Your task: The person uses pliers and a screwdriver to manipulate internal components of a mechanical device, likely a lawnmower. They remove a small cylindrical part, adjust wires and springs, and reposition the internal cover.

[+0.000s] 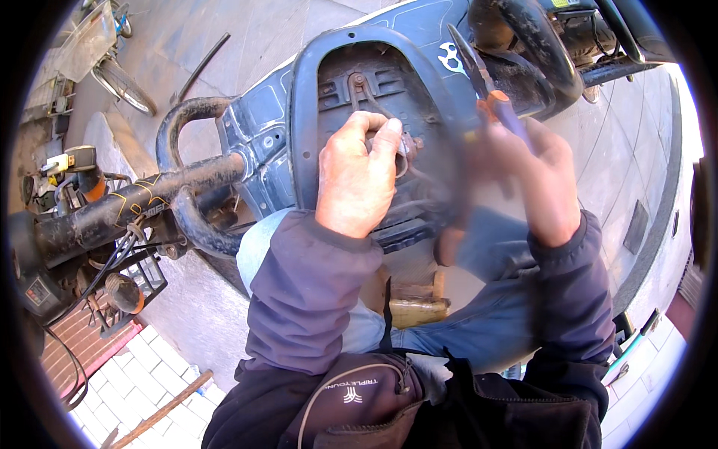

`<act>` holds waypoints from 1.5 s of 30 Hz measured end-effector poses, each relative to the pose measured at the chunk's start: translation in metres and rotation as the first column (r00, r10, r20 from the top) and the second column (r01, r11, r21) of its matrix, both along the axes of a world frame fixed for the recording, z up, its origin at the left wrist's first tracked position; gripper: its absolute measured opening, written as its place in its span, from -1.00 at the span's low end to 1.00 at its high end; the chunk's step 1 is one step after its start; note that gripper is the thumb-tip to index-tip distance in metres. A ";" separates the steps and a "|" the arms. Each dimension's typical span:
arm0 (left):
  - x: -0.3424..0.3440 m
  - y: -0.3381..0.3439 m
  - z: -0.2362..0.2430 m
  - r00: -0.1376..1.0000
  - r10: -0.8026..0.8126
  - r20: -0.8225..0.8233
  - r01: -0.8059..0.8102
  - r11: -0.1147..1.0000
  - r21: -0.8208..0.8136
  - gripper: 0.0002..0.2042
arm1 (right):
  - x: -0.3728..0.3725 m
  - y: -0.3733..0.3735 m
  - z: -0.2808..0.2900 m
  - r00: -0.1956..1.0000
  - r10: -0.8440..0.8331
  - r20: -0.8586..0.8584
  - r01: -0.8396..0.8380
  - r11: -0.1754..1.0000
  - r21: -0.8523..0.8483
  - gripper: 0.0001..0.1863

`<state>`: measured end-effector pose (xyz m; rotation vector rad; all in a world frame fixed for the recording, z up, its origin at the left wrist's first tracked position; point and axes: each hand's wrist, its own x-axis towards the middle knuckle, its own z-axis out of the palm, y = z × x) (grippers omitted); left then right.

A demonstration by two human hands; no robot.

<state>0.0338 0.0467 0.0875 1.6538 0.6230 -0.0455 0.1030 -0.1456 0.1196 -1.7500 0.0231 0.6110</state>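
Outdoors on grey paved ground [247, 37], pale tiles and a strip of red brick at lower left; sunlit, hard shadows. Nearest, dark purple sleeves and a black bag at the waist, blue-jeaned knees below. Left hand [355, 176] reaching into the opened front panel [299, 112] of a dark blue scooter, grip closed narrowly on a small metal fitting [407, 146] with wires [366, 86] looping from it (thumb and forefinger pinching, the rest curled). Right hand [542, 176] blurred, wrapped around the orange handles of long-nose pliers [479, 71], dark tapered steel tips pointing up and left, just beside the fitting but apart from it. Panel moulded plastic, glossy and scuffed, oval rim around a dusty recess. Further left, a black handlebar [112, 213], worn rubber, cables hanging; beyond, a parked bicycle [112, 67].

Likely risks: plier tips slipping off and nicking the thin wires or the pinching fingers, given the cramped recess; too hard a twist possibly cracking the brittle plastic.
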 end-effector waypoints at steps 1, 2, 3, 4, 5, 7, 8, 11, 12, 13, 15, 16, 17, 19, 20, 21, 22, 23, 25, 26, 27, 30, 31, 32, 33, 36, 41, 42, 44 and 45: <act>0.000 -0.001 -0.001 1.000 0.001 0.009 -0.001 1.000 0.000 -0.75 | -0.002 0.002 0.002 1.000 0.016 0.012 -0.016 1.000 0.011 -0.66; 0.000 -0.001 -0.002 1.000 -0.005 0.021 0.004 1.000 0.012 -0.75 | -0.004 0.004 0.003 0.999 0.032 0.024 -0.032 0.999 0.022 -0.66; 0.000 -0.001 -0.004 0.999 -0.010 0.034 0.009 1.000 0.028 -0.75 | -0.007 0.007 0.005 0.998 0.048 0.037 -0.050 0.998 0.037 -0.67; -0.001 -0.001 -0.005 0.999 -0.016 0.048 0.014 0.999 0.045 -0.75 | -0.008 0.009 0.006 0.998 0.069 -0.001 -0.069 0.996 0.064 -0.69; -0.002 0.000 -0.007 0.999 -0.018 0.051 0.013 0.997 0.081 -0.74 | -0.010 0.013 0.010 0.993 0.092 -0.071 -0.086 0.993 0.085 -0.69; -0.003 0.001 -0.014 0.998 -0.017 0.058 0.008 0.988 0.153 -0.74 | -0.012 0.021 0.020 0.968 0.144 -0.205 -0.119 0.984 0.129 -0.69; -0.003 -0.001 -0.017 0.994 0.006 0.109 -0.025 0.985 0.170 -0.76 | -0.015 0.023 0.017 0.969 0.174 -0.175 -0.155 0.981 0.119 -0.67; -0.003 -0.002 -0.013 0.996 -0.010 0.084 -0.009 0.974 0.227 -0.77 | -0.018 0.032 0.014 0.960 0.162 -0.228 -0.154 0.987 0.051 -0.64; -0.003 -0.003 -0.013 0.997 0.006 0.081 -0.025 0.972 0.236 -0.79 | -0.018 0.037 0.012 0.976 0.165 -0.144 -0.162 0.986 0.034 -0.60; -0.004 -0.004 -0.013 0.997 0.008 0.076 -0.027 0.969 0.244 -0.79 | -0.017 0.040 0.010 0.982 0.151 -0.116 -0.149 0.989 0.027 -0.59; -0.004 -0.004 -0.013 0.998 0.011 0.068 -0.028 0.964 0.263 -0.78 | -0.014 0.045 0.008 0.991 0.123 -0.059 -0.122 0.992 0.014 -0.58; -0.004 -0.005 -0.012 0.998 0.012 0.065 -0.029 0.962 0.273 -0.78 | -0.011 0.048 0.008 0.990 0.133 -0.055 -0.134 0.991 -0.026 -0.57; -0.004 -0.005 -0.011 0.998 0.010 0.065 -0.028 0.958 0.286 -0.78 | -0.007 0.050 0.008 0.989 0.142 -0.051 -0.145 0.987 -0.066 -0.56; -0.005 -0.006 -0.011 0.996 -0.003 0.084 -0.024 0.947 0.319 -0.77 | -0.003 0.053 0.007 0.989 0.122 -0.083 -0.127 0.990 -0.062 -0.56; -0.005 -0.007 -0.013 0.994 -0.013 0.107 -0.024 0.941 0.339 -0.77 | -0.002 0.054 0.006 0.988 0.095 -0.118 -0.098 0.995 -0.021 -0.56; -0.006 -0.007 -0.014 0.992 -0.021 0.128 -0.027 0.933 0.359 -0.77 | -0.001 0.055 0.005 0.986 0.072 -0.154 -0.070 0.997 0.021 -0.55; -0.006 -0.007 -0.014 0.992 -0.020 0.122 -0.024 0.938 0.345 -0.77 | -0.002 0.055 0.004 0.986 0.077 -0.151 -0.076 0.997 0.013 -0.55; -0.006 -0.007 -0.013 0.993 -0.019 0.117 -0.021 0.944 0.330 -0.77 | -0.002 0.055 0.002 0.986 0.082 -0.147 -0.083 0.997 0.004 -0.55; -0.006 -0.006 -0.012 0.992 -0.022 0.122 -0.019 0.945 0.326 -0.76 | -0.002 0.051 -0.001 0.982 0.131 -0.136 -0.134 0.991 -0.018 -0.55; -0.006 -0.005 -0.012 0.991 -0.027 0.131 -0.019 0.941 0.337 -0.76 | -0.002 0.047 -0.003 0.976 0.174 -0.130 -0.179 0.983 -0.031 -0.55; -0.006 -0.004 -0.013 0.990 -0.030 0.141 -0.021 0.937 0.350 -0.76 | -0.002 0.045 -0.002 0.974 0.189 -0.124 -0.195 0.980 -0.037 -0.55; -0.006 -0.007 -0.017 0.989 -0.013 0.146 -0.045 0.920 0.389 -0.75 | -0.009 0.040 0.003 0.978 0.172 -0.116 -0.179 0.983 -0.051 -0.55; -0.006 -0.007 -0.016 0.990 -0.012 0.142 -0.044 0.923 0.383 -0.75 | -0.009 0.041 0.007 0.978 0.181 -0.108 -0.190 0.978 -0.086 -0.56; -0.006 -0.006 -0.015 0.990 -0.012 0.139 -0.042 0.925 0.377 -0.75 | -0.009 0.043 0.013 0.977 0.189 -0.100 -0.200 0.972 -0.120 -0.56; -0.006 -0.006 -0.014 0.991 -0.017 0.135 -0.034 0.929 0.368 -0.75 | -0.009 0.044 0.016 0.977 0.191 -0.092 -0.204 0.966 -0.157 -0.56; -0.006 -0.007 -0.012 0.993 -0.015 0.120 -0.032 0.926 0.376 -0.76 | -0.008 0.050 0.013 0.988 0.152 0.022 -0.147 0.976 -0.161 -0.57; -0.006 -0.007 -0.013 0.993 -0.008 0.117 -0.034 0.935 0.353 -0.77 | 0.003 0.054 0.009 0.977 0.118 -0.176 -0.137 0.986 -0.095 -0.57; -0.006 -0.008 -0.013 0.992 -0.005 0.128 -0.041 0.933 0.357 -0.77 | 0.005 0.053 0.009 0.970 0.152 -0.187 -0.176 0.977 -0.117 -0.57; -0.006 -0.010 -0.016 0.988 -0.007 0.154 -0.052 0.927 0.372 -0.77 | 0.005 0.050 0.007 0.968 0.227 -0.105 -0.243 0.955 -0.172 -0.58; -0.006 -0.011 -0.017 0.986 -0.009 0.164 -0.055 0.923 0.380 -0.77 | 0.001 0.047 0.002 0.963 0.268 -0.014 -0.265 0.942 -0.207 -0.59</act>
